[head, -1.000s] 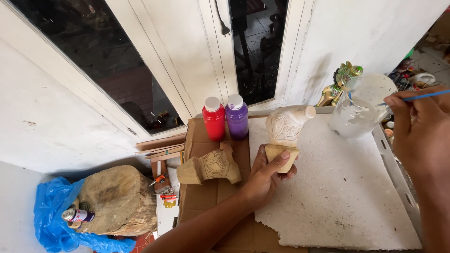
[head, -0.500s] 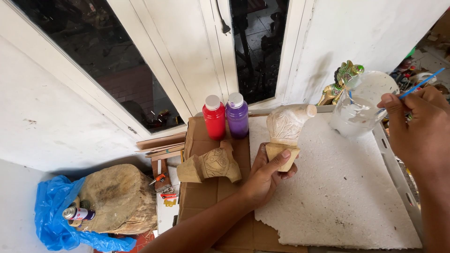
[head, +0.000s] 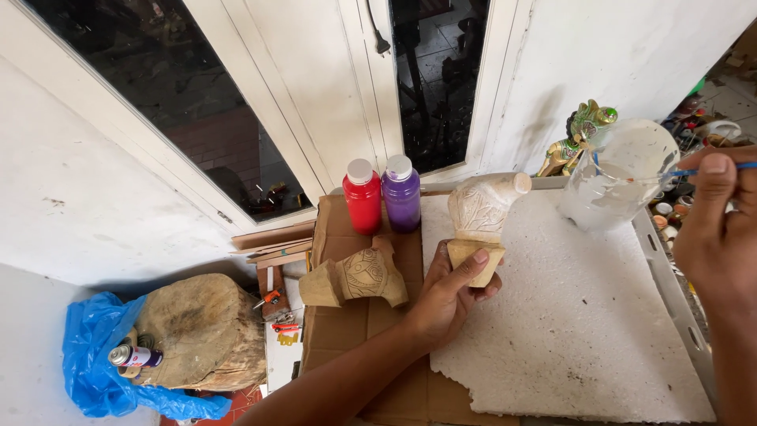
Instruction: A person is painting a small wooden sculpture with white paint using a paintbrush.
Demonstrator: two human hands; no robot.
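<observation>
While the left hand (head: pixel 449 296) grips a carving (head: pixel 481 225), the right hand (head: pixel 717 229) pinches a brush (head: pixel 714 168) beside red (head: pixel 363 197) and purple bottles (head: pixel 401 194).

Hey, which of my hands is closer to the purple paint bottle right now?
Left. Your left hand grips the base of the carved figure just below and right of the purple bottle; your right hand holds a brush far right.

Two paint bottles (head: pixel 383 194), two wooden carvings (head: pixel 355 278), one clear jar (head: pixel 619 173), one spray can (head: pixel 134 356).
</observation>
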